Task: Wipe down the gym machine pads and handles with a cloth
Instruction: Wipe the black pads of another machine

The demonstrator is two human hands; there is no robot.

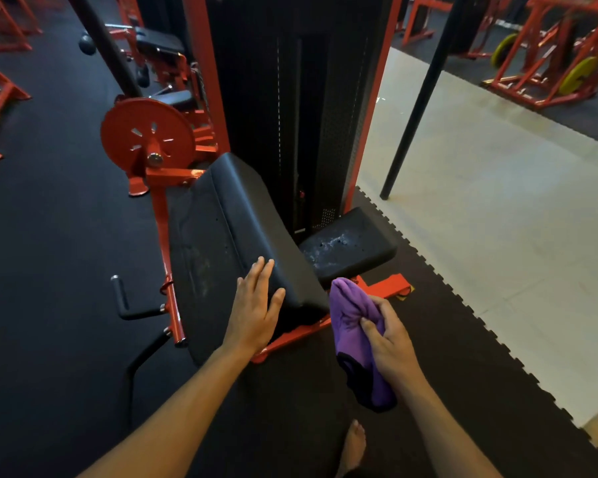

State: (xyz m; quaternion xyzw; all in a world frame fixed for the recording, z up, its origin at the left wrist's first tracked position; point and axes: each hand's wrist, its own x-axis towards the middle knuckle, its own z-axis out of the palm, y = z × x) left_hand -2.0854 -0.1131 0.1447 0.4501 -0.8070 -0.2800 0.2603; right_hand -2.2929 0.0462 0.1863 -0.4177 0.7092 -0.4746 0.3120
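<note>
A red-framed gym machine stands in front of me. Its tilted black back pad [228, 215] fills the middle of the view, and the worn black seat pad [349, 246] sits just to its right. My left hand [256, 305] lies flat and open on the near lower corner of the back pad. My right hand [387, 343] grips a bunched purple cloth [353, 319] with a dark edge, held beside the pad's right corner and above the red base bar. A black handle [126, 301] sticks out from the frame at the left.
The black weight stack tower [290, 98] rises behind the pads. A red pulley disc [149, 132] sits at the left. A black pole [415, 108] stands on the pale floor at the right. Other red machines line the background. My bare foot [354, 443] is on the black mat.
</note>
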